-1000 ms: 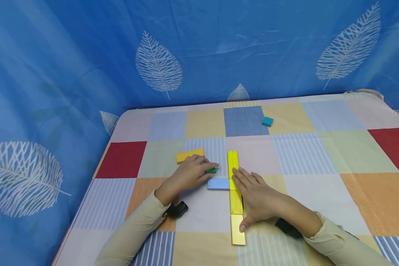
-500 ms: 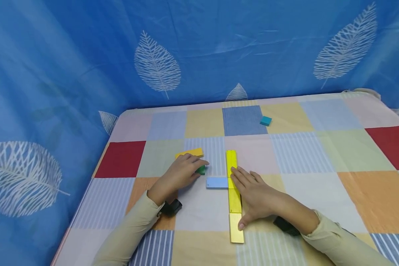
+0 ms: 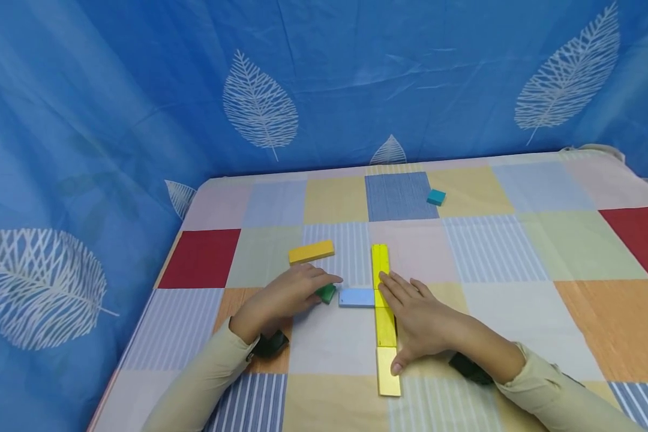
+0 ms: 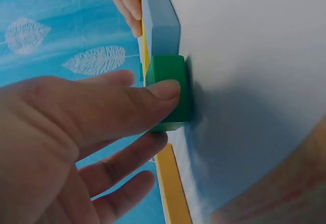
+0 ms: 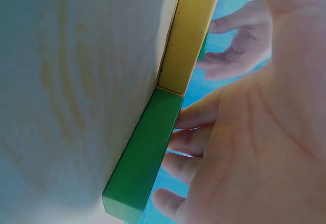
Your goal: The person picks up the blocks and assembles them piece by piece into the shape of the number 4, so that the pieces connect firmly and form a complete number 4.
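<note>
In the head view my left hand (image 3: 286, 294) holds a small green block (image 3: 326, 293) just left of a light-blue block (image 3: 356, 297). The left wrist view has the thumb on the face of this green block (image 4: 170, 104), with fingers behind it. My right hand (image 3: 423, 315) lies with extended fingers along a line of yellow blocks (image 3: 384, 327). Its fingertips are at the line's upper part and its thumb is on the pale-yellow block (image 3: 387, 384). From the right wrist, a longer green block (image 5: 142, 152) shows beside the fingers, end to end with a yellow block (image 5: 191, 35).
An orange-yellow block (image 3: 311, 252) lies beyond my left hand. Farther back is a small teal block (image 3: 436, 197). The patchwork cloth (image 3: 518, 324) covers the table, and a blue leaf-print curtain (image 3: 356, 78) hangs behind it.
My left hand has drawn the small green block left and nearer to me, away from the orange-yellow block, which is now fully in sight. My right hand keeps its place on the yellow line.
</note>
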Demonstrator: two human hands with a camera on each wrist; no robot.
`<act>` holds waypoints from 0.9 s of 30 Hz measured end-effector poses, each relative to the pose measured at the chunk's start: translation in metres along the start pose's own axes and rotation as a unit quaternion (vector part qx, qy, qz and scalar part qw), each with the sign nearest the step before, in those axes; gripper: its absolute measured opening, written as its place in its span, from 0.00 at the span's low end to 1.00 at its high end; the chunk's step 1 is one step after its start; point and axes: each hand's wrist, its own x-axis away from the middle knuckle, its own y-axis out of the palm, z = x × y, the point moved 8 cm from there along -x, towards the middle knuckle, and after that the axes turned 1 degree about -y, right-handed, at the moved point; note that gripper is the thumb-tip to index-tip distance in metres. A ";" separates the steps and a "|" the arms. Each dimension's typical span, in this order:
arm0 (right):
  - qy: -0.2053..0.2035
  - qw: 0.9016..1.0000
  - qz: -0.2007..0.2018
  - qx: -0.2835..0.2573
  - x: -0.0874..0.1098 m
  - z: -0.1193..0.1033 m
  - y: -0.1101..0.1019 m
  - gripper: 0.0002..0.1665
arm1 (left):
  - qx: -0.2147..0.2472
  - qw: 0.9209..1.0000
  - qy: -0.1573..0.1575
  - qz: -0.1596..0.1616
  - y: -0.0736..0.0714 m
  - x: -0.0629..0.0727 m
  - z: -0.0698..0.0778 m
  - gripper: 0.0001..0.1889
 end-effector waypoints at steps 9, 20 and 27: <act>0.000 1.000 0.003 -0.001 0.000 0.002 0.002 0.81 | -0.001 0.999 0.026 0.021 0.004 0.003 0.000 0.18; -0.003 1.000 0.002 0.001 -0.001 0.000 0.001 0.80 | 0.032 0.999 -0.003 -0.004 0.005 0.002 -0.003 0.23; -0.002 1.000 0.000 -0.003 0.000 0.001 0.001 0.80 | 0.039 0.999 0.001 -0.008 0.009 0.000 -0.001 0.23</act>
